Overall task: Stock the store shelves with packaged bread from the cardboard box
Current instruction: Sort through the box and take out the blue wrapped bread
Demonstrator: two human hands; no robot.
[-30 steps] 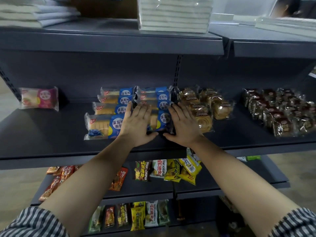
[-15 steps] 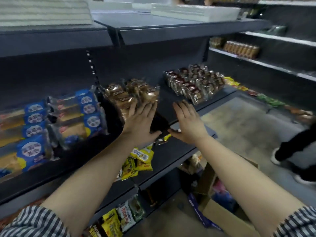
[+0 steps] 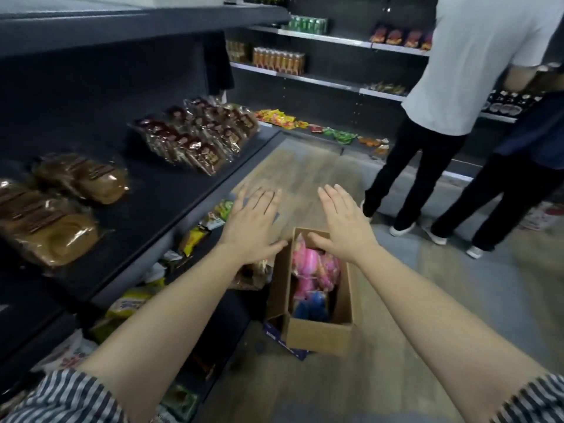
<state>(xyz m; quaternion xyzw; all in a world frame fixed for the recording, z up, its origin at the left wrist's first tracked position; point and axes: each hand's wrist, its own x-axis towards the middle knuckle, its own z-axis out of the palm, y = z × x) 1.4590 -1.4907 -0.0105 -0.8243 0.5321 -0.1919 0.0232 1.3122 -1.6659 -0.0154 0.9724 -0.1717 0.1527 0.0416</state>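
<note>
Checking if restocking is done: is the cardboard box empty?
No, the cardboard box holds pink packages and blue packages.

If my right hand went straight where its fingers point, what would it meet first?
Probably just bare floor: the right hand is above the cardboard box, fingers aimed past its far edge. Depth is unclear.

Flat indoor light brightened the floor [image 3: 305, 166] beyond the box [image 3: 317, 334]; left of it the shelf [image 3: 158, 193] was dim, wrappers [image 3: 76, 236] glinting. My view was motion-smeared, edges bowed.
</note>
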